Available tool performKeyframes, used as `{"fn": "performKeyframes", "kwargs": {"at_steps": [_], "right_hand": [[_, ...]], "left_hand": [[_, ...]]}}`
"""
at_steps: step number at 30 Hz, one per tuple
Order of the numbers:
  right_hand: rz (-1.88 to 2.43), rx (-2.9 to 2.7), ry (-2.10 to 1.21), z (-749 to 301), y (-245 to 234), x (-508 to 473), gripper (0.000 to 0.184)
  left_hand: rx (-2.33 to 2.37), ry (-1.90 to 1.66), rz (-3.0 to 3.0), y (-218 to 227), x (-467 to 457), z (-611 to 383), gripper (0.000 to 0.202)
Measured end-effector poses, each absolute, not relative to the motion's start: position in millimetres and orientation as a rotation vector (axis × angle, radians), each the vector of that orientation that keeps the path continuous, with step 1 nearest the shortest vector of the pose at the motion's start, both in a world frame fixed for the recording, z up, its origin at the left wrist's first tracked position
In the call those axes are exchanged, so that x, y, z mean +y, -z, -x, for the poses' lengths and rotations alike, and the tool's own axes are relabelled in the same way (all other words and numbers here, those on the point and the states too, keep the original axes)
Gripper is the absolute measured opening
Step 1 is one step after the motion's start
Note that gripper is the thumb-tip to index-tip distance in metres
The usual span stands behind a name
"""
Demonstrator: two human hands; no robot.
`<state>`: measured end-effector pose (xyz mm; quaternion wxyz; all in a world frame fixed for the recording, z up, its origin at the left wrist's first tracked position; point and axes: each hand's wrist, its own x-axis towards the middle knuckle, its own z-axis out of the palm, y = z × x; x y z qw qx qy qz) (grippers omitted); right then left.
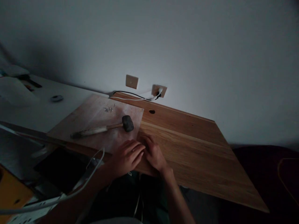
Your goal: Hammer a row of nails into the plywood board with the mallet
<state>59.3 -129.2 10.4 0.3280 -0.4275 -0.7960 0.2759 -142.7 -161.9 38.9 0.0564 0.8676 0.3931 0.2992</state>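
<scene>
My left hand [127, 155] lies flat on the near edge of a pale board [93, 116], its fingers stretched out and close together. My right hand [153, 152] rests beside it on the brown wooden panel [191, 146], its fingers curled at the board's corner; whether they hold anything is hidden. A rubber mallet [105, 128] with a black head lies on the pale board, just beyond my hands. A few small metal screws [109, 109] lie near the board's far edge.
A white desk [42, 105] with a round cable grommet [56, 98] stands at the left. Wall sockets [158, 91] with black and white cables sit behind the panel. A white cable [88, 169] loops at lower left. The panel has a hole [152, 111].
</scene>
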Motion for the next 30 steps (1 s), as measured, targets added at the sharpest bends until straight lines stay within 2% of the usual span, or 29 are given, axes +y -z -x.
{"fn": "performKeyframes", "kwargs": {"at_steps": [4,7,13,30], "right_hand": [[1.268,-2.044,-0.530,-115,-13,-93,0.032],[1.393,-2.014,-0.253,-159,-8,-62,0.031],[1.561,-1.834,-0.024,-207,13,-29,0.033],[1.519,-1.751,-0.093,-225,33,-21,0.037]], "left_hand": [[1.114,-0.819,-2.605,-41,-134,95,0.030],[1.099,-0.707,-2.672,-42,-104,53,0.030],[1.228,-0.529,-2.758,-22,-57,-23,0.028],[1.241,-0.533,-2.747,-9,-64,-35,0.022]]}}
